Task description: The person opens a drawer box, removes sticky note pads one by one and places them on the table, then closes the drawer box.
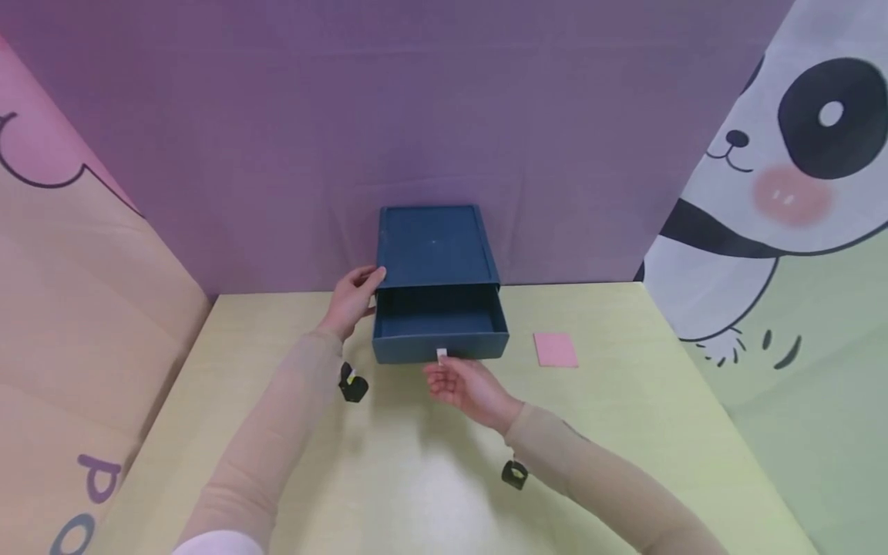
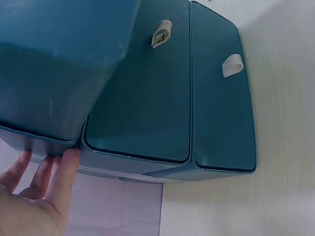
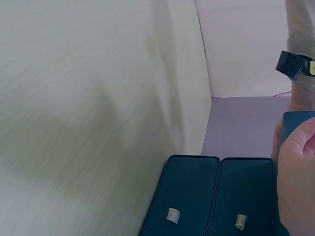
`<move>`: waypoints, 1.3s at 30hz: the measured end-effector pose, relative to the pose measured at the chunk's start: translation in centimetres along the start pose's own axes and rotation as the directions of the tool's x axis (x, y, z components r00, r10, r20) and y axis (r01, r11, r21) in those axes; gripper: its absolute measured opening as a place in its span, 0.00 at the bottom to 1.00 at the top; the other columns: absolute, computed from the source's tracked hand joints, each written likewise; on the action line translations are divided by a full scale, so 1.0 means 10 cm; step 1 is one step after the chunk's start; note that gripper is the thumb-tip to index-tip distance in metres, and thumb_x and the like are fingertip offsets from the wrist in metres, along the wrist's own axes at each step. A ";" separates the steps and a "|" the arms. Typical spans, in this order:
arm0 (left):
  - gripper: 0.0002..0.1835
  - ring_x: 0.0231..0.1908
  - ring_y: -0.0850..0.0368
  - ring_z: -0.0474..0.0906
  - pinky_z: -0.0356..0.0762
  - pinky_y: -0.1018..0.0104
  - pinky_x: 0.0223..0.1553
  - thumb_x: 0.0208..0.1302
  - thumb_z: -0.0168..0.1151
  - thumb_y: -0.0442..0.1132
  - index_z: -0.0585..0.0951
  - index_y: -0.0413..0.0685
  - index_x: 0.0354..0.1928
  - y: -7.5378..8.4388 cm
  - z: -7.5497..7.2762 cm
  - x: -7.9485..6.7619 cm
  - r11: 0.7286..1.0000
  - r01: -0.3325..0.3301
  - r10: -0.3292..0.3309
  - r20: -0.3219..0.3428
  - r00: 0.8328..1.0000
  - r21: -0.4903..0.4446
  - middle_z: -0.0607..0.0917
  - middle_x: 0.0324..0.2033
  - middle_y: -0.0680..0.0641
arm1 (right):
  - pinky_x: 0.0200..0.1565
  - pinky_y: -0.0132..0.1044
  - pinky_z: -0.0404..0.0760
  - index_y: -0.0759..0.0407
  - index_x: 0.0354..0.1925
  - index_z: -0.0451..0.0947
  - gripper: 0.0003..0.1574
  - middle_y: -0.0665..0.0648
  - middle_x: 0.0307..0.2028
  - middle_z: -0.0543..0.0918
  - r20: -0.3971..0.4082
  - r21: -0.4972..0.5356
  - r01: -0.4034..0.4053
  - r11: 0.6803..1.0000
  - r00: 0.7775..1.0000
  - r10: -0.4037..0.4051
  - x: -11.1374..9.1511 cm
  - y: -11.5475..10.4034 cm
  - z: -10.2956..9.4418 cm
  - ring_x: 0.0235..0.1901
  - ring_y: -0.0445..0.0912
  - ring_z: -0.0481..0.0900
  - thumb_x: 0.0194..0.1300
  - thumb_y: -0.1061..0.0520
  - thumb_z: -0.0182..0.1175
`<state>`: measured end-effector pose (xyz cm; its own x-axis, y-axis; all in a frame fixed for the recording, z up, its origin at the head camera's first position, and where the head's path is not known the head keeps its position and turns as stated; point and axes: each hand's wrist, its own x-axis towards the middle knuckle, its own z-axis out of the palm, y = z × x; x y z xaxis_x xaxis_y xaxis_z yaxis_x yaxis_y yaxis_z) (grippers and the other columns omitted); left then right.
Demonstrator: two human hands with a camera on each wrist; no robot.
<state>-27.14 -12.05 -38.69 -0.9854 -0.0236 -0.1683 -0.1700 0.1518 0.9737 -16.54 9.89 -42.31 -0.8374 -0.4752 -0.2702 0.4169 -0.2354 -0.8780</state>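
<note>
A dark blue drawer unit (image 1: 435,245) stands at the back of the table, its top drawer (image 1: 408,351) pulled out toward me. My right hand (image 1: 473,389) is at the front of this drawer and pinches its small white pull tab (image 1: 442,352). At the unit's left side, my left hand (image 1: 352,299) rests against the casing near the front corner. Its fingers (image 2: 65,178) look fairly straight and touch the side in the left wrist view. Two lower drawers, a middle one (image 2: 138,113) and a bottom one (image 2: 221,118), are closed, each with a pale loop tab.
A pink square of paper (image 1: 556,350) lies on the pale table (image 1: 624,416) to the right of the unit. Behind the unit rises a purple cloth wall (image 1: 430,116). Printed cloth panels border both sides, a panda (image 1: 749,208) on the right one.
</note>
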 end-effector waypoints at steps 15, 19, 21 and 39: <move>0.33 0.63 0.46 0.66 0.71 0.47 0.59 0.67 0.53 0.56 0.64 0.48 0.69 0.00 0.01 0.01 1.000 0.021 -0.021 0.003 1.000 -0.001 0.68 0.65 0.42 | 0.41 0.28 0.79 0.75 0.48 0.73 0.23 0.50 0.30 0.80 -0.041 -0.047 0.053 0.997 0.998 -0.055 0.12 0.00 -0.01 0.33 0.40 0.76 0.75 0.55 0.41; 0.34 0.63 0.46 0.65 0.71 0.47 0.60 0.67 0.53 0.57 0.64 0.47 0.69 -0.01 0.00 0.01 1.000 0.019 -0.019 0.005 1.000 0.000 0.68 0.65 0.42 | 0.40 0.28 0.79 0.71 0.44 0.75 0.21 0.50 0.30 0.80 -0.051 -0.068 0.081 0.994 0.995 -0.084 0.13 0.00 0.01 0.32 0.39 0.76 0.75 0.56 0.42; 0.34 0.63 0.46 0.65 0.70 0.47 0.60 0.67 0.53 0.58 0.64 0.48 0.69 -0.02 -0.01 0.01 1.000 0.019 -0.019 0.004 1.000 0.002 0.68 0.65 0.42 | 0.39 0.28 0.79 0.72 0.43 0.75 0.21 0.50 0.29 0.80 -0.050 -0.079 0.094 0.992 0.994 -0.098 0.14 0.01 0.01 0.31 0.39 0.76 0.75 0.56 0.42; 0.34 0.63 0.46 0.65 0.71 0.47 0.60 0.66 0.53 0.58 0.64 0.48 0.69 -0.08 -0.04 -0.03 1.000 0.025 -0.025 -0.016 1.000 0.005 0.68 0.65 0.42 | 0.38 0.29 0.80 0.70 0.41 0.76 0.22 0.50 0.27 0.80 -0.073 -0.053 0.101 0.994 0.992 -0.104 0.26 0.07 0.01 0.29 0.40 0.77 0.75 0.55 0.40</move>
<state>-26.69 -12.51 -39.33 -0.9809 -0.0432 -0.1898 -0.1943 0.1562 0.9684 -18.39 8.37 -43.55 -0.8999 -0.3849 -0.2052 0.3113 -0.2372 -0.9203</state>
